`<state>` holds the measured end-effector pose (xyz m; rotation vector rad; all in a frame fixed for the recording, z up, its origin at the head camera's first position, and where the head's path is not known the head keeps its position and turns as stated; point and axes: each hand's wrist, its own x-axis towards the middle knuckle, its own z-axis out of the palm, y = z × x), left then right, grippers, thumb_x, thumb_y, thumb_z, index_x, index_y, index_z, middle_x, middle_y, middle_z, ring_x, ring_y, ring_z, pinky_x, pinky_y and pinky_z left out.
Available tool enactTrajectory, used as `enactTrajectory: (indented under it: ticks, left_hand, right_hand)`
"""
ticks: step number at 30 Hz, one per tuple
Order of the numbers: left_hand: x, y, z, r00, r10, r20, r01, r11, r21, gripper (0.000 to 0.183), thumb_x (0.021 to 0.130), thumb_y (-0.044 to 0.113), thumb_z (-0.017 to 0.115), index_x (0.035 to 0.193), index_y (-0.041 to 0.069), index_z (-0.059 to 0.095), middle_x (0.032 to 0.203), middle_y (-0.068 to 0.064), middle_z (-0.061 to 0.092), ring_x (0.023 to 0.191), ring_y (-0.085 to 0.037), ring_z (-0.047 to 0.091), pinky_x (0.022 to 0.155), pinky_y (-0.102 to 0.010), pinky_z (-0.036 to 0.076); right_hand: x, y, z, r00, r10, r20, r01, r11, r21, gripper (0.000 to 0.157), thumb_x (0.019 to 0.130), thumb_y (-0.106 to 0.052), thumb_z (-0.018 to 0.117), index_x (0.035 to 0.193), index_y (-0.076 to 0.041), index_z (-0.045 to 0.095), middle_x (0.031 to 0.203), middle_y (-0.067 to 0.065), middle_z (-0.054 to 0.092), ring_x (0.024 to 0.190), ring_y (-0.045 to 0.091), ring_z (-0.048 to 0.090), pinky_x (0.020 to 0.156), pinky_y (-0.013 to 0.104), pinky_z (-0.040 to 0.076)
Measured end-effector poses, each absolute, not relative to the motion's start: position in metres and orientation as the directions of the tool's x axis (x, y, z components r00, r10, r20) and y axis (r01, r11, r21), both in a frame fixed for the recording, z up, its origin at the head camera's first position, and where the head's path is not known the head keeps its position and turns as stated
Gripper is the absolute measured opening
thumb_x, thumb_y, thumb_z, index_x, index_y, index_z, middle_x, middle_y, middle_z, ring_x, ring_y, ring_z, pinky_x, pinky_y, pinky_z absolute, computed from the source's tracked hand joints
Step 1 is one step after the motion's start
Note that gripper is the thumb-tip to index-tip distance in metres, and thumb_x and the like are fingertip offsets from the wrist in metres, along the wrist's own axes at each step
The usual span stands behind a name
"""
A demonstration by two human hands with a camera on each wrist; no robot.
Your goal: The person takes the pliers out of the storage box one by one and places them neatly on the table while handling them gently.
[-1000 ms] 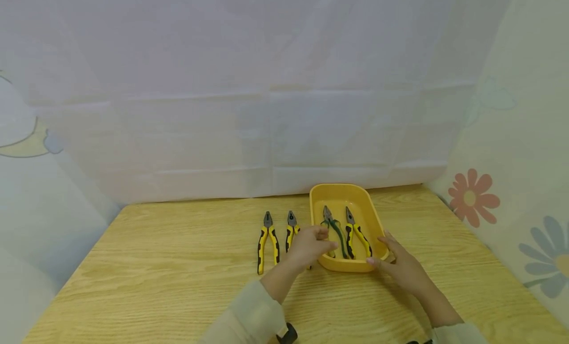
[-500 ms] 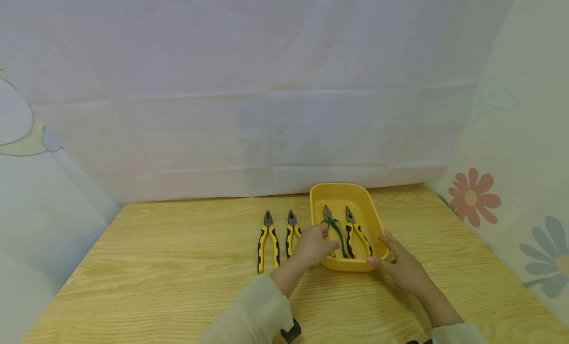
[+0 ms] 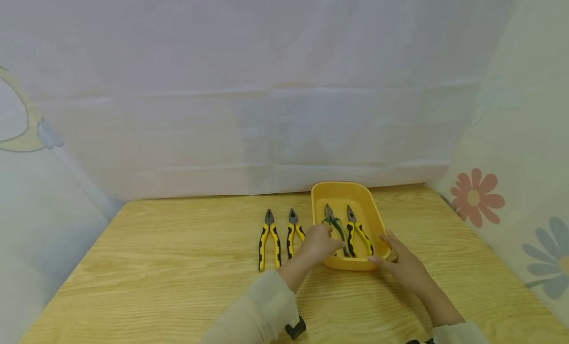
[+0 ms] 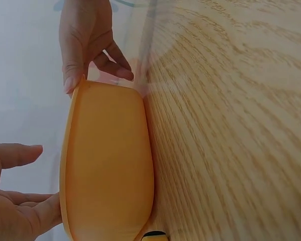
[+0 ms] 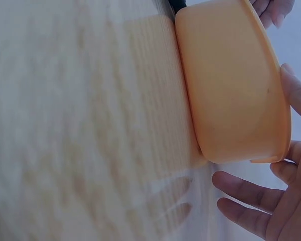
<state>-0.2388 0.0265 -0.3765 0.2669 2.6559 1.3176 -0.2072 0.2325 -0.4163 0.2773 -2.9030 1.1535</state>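
A yellow plastic bin [image 3: 368, 210] stands at the back right of the table. Inside it lie green-handled pliers [image 3: 329, 213] and, beside them, yellow-and-black pliers [image 3: 351, 215]. My left hand [image 3: 318, 246] reaches over the bin's left rim; its thumb and fingers are spread near the green handles, and the left wrist view shows fingers touching the rim with nothing between them and the thumb. My right hand [image 3: 409, 272] grips the near right corner, thumb and a finger on the rim, other fingers loose below. Two yellow-and-black pliers, one outer [image 3: 269, 217] and one inner [image 3: 293, 217], lie left of the bin.
The wooden table [image 3: 178, 265] runs from a white sheet [image 3: 213, 131] at the back to the near side. On the right stands a wall covering with printed flowers [image 3: 473, 197]. My left forearm partly covers the handles of the inner pliers on the table.
My left hand has shifted slightly to the right, further over the bin's left rim. The right hand, the bin and all the pliers look unmoved; the head view has drifted a little.
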Motion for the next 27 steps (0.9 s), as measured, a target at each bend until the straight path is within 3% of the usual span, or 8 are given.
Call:
enactTrajectory:
  ticks: [6,8,10,13,16,21,27]
  left_hand:
    - [-0.244,0.033,-0.376,-0.975,0.211,-0.074,0.077,0.629,0.774,0.050,0.075,0.021,0.068,0.114,-0.005,0.052,0.114,-0.015,0.053,0.061,-0.016,0.055,0.062,-0.025,0.047]
    - [-0.246,0.034,-0.377,-0.974,0.213,-0.077,0.075,0.626,0.776,0.036,0.075,0.018,0.067,0.100,-0.007,0.058,0.094,-0.014,0.060,0.047,-0.014,0.048,0.050,-0.022,0.045]
    - [-0.246,0.035,-0.377,-0.975,0.209,-0.078,0.072,0.624,0.778,0.021,0.076,0.016,0.066,0.075,-0.004,0.060,0.066,-0.007,0.058,0.037,-0.010,0.038,0.039,-0.019,0.037]
    - [-0.247,0.038,-0.378,-0.977,0.200,-0.073,0.072,0.629,0.774,0.035,0.076,0.014,0.064,0.049,0.007,0.043,0.042,-0.001,0.037,0.033,-0.009,0.031,0.031,-0.018,0.028]
    - [-0.248,0.041,-0.379,-0.980,0.186,-0.067,0.074,0.663,0.745,0.036,0.076,0.016,0.065,0.047,0.009,0.045,0.041,0.002,0.038,0.035,-0.009,0.033,0.032,-0.018,0.030]
    - [-0.252,0.047,-0.381,-0.984,0.166,-0.071,0.071,0.718,0.693,0.023,0.075,0.019,0.067,0.060,0.004,0.057,0.051,-0.001,0.049,0.040,-0.010,0.043,0.037,-0.019,0.037]
    - [-0.254,0.049,-0.382,-0.986,0.138,-0.095,0.031,0.710,0.704,0.023,0.075,0.017,0.066,0.059,0.004,0.057,0.052,-0.002,0.050,0.042,-0.011,0.045,0.037,-0.021,0.038]
  right_hand:
    - [-0.207,0.232,-0.416,-0.986,-0.156,0.066,-0.158,0.710,-0.687,0.070,0.082,-0.038,0.055,0.133,0.001,0.026,0.140,0.021,0.006,0.078,0.020,0.051,0.054,0.028,0.043]
    - [-0.207,0.232,-0.416,-0.986,-0.155,0.064,-0.156,0.709,-0.687,0.070,0.082,-0.038,0.055,0.132,0.002,0.026,0.140,0.021,0.006,0.078,0.020,0.051,0.054,0.028,0.044]
    - [-0.208,0.233,-0.418,-0.986,-0.155,0.060,-0.153,0.714,-0.683,0.071,0.082,-0.040,0.054,0.132,0.002,0.026,0.140,0.021,0.006,0.078,0.020,0.051,0.055,0.027,0.044]
    - [-0.209,0.234,-0.420,-0.987,-0.152,0.051,-0.146,0.718,-0.680,0.071,0.083,-0.041,0.054,0.133,0.001,0.026,0.141,0.020,0.006,0.079,0.020,0.051,0.057,0.028,0.045]
    - [-0.209,0.234,-0.420,-0.988,-0.146,0.045,-0.137,0.718,-0.683,0.071,0.082,-0.041,0.054,0.133,0.000,0.026,0.141,0.019,0.006,0.080,0.021,0.051,0.058,0.028,0.045]
    - [-0.207,0.233,-0.418,-0.989,-0.141,0.042,-0.131,0.714,-0.688,0.070,0.082,-0.041,0.054,0.133,0.000,0.026,0.141,0.019,0.006,0.082,0.023,0.051,0.058,0.029,0.045]
    - [-0.208,0.233,-0.419,-0.989,-0.140,0.050,-0.136,0.718,-0.683,0.071,0.082,-0.041,0.054,0.133,0.000,0.026,0.141,0.020,0.007,0.090,0.030,0.051,0.063,0.034,0.047]
